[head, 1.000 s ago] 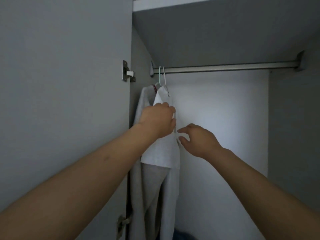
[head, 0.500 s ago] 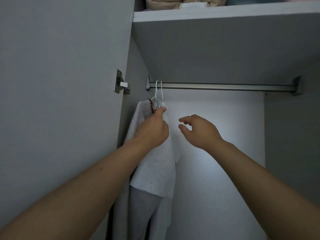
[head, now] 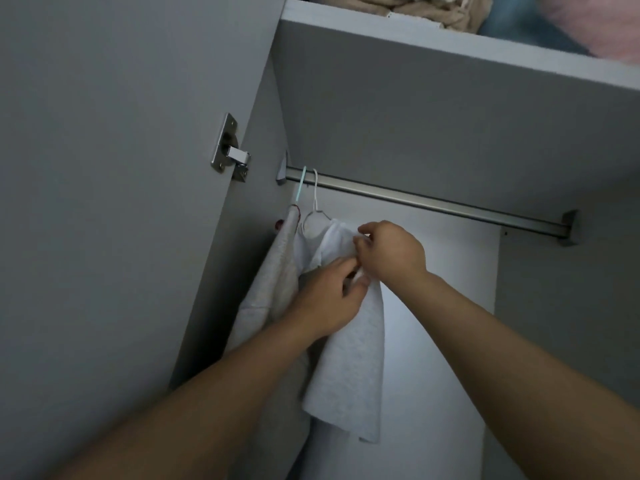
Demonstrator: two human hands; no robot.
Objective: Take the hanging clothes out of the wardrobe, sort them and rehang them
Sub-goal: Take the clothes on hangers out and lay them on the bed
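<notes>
A small white garment [head: 349, 362] hangs on a white wire hanger [head: 314, 202] at the left end of the metal rail [head: 433, 204]. Beside it, further left, a grey garment [head: 273, 271] hangs on a pale green hanger [head: 300, 187]. My left hand [head: 325, 299] grips the white garment's shoulder from below. Just above it, my right hand [head: 389, 251] pinches the same shoulder fabric, so both hands meet on the cloth. The hanger's right arm is hidden under the fabric.
The open wardrobe door [head: 114, 202] with its metal hinge [head: 230, 150] stands close on the left. A shelf [head: 450, 46] above the rail carries folded beige, blue and pink textiles [head: 433, 10]. The rail is bare to the right of the two hangers.
My right hand has moved left and taken hold of the white garment's shoulder. My left hand slid lower on the same cloth. The view has tilted upward.
</notes>
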